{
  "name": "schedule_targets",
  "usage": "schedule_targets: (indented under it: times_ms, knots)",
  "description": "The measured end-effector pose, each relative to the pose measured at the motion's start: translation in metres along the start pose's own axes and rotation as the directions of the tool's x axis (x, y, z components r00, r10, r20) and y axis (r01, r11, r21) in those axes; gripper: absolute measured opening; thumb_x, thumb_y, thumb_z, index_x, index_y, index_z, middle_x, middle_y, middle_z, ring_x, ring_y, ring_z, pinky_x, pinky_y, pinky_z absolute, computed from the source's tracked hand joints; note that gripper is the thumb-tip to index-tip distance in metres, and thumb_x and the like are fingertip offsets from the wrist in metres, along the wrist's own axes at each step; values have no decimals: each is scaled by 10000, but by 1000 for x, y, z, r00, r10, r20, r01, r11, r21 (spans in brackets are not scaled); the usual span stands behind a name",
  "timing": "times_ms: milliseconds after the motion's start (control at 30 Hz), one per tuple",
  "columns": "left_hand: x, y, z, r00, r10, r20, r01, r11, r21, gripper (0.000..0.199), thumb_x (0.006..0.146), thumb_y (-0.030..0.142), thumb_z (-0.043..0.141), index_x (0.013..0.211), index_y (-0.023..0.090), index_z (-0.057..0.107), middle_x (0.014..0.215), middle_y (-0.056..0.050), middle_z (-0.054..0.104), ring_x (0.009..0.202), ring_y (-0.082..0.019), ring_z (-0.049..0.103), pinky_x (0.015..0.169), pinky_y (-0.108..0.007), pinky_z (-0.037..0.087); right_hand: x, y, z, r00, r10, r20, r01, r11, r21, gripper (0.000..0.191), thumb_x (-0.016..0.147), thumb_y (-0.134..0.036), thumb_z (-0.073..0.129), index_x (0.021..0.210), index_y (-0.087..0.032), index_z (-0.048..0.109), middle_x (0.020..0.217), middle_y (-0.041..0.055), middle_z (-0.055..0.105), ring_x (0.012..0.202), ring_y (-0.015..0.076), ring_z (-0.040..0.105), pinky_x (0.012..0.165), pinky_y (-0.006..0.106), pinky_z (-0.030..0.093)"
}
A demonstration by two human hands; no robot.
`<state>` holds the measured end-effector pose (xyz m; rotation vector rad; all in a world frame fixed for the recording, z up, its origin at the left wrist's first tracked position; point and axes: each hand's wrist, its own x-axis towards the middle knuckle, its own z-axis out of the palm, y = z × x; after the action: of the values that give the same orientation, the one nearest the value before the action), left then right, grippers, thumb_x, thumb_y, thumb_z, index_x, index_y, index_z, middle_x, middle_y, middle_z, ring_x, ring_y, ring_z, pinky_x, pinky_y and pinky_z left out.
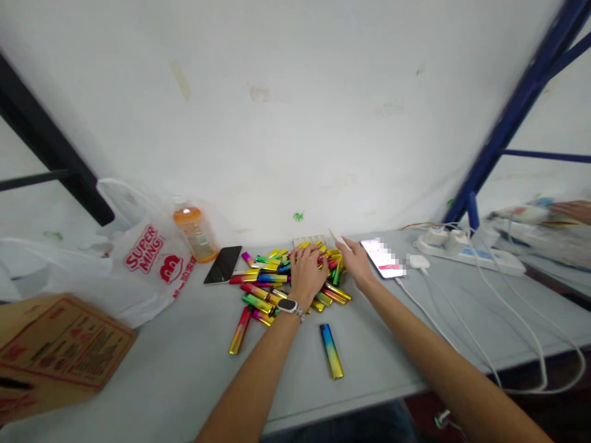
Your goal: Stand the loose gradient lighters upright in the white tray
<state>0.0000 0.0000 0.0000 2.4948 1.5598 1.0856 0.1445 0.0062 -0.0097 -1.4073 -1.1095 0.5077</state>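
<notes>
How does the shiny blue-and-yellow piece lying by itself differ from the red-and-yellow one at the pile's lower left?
The blue piece fades from blue to yellow; the red piece, from red. The blue piece lies apart from the pile; the red piece lies at its edge. The blue piece's far end points left, the red piece's right. Both are slim and shiny.

frt stick (331, 351) blue-to-yel gradient, tbl (184, 369) lt gry
</notes>
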Motion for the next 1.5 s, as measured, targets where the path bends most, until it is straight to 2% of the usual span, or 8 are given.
schedule_targets:
  times_ms: [167, 400, 600, 867, 1000, 1167, 1333, 1500]
  knots:
    - [-2, -1, 2, 999, 39, 2, -39, 999, 38, 224, 948, 315, 502, 977, 217, 702, 1230, -57, 669, 1162, -243, 551, 1119, -464, 295, 6, 3, -10, 1000, -11, 12, 11, 999, 38, 500, 834, -425, 613, 1258, -166, 672, 1335, 107, 640, 1271, 281, 556, 1108, 463, 390]
    - [-1, -2, 4, 998, 59, 37, -62, 995, 74, 223, 952, 298, 482, 982, 216, 688, 1264, -65, 647, 1173, -247, 543, 1128, -470, 285, 8, 5, -27, 996, -77, 39, 73, 994, 84, 557, 863, -532, 588, 1276, -164, 658, 1318, 99, 654, 1269, 271, 566, 1115, 439, 393]
    - [5, 2, 0, 967, 209, 148, -222, 972, 76, 239, 937, 322, 515, 1099, 237, 669, 1319, -73, 607, 1253, -272, 477, 1128, -491, 266, -1, 7, -27, 976, -155, 155, 135, 982, 133, 618, 860, -616, 558, 1317, -206, 626, 1383, 69, 607, 1325, 265, 516, 1151, 452, 349]
    - [14, 12, 1, 947, 194, 256, -227, 968, 108, 184, 928, 308, 557, 990, 224, 708, 1116, -88, 662, 1162, -281, 525, 1019, -454, 364, -3, 7, -26, 973, -176, 150, 158, 980, 124, 650, 868, -640, 527, 1312, -175, 629, 1372, 97, 613, 1306, 275, 529, 1155, 462, 334]
    - [14, 9, -4, 938, 196, 286, -242, 961, 136, 162, 912, 306, 589, 960, 208, 707, 1129, -100, 654, 1156, -281, 533, 991, -441, 387, 1, 8, -29, 982, -172, 78, 166, 983, 83, 629, 877, -629, 513, 1296, -178, 640, 1344, 101, 633, 1288, 279, 539, 1133, 465, 359]
    - [18, 6, -7, 940, 229, 254, -268, 954, 132, 160, 907, 290, 571, 901, 199, 702, 1233, -98, 613, 1179, -278, 523, 1005, -442, 386, 6, 12, -31, 999, -52, 11, 50, 987, 151, 594, 868, -607, 519, 1260, -182, 655, 1251, 98, 684, 1180, 292, 602, 991, 443, 486]
    - [28, 9, 10, 915, 279, 290, -314, 946, 81, 278, 946, 324, 503, 1156, 191, 627, 1293, -111, 612, 1230, -264, 516, 1075, -443, 348, 4, 21, -24, 999, 24, -39, -12, 958, 287, 563, 878, -596, 476, 1182, -160, 665, 1183, 103, 709, 1081, 264, 650, 899, 387, 527]
    - [24, 8, 22, 907, 288, 306, -322, 944, 66, 254, 974, 344, 453, 1074, 212, 645, 1171, -92, 672, 1176, -257, 547, 1088, -449, 334, 9, 30, -26, 994, -50, -93, 66, 980, 186, 585, 873, -625, 471, 1152, -152, 670, 1134, 110, 722, 1048, 260, 652, 889, 389, 526]
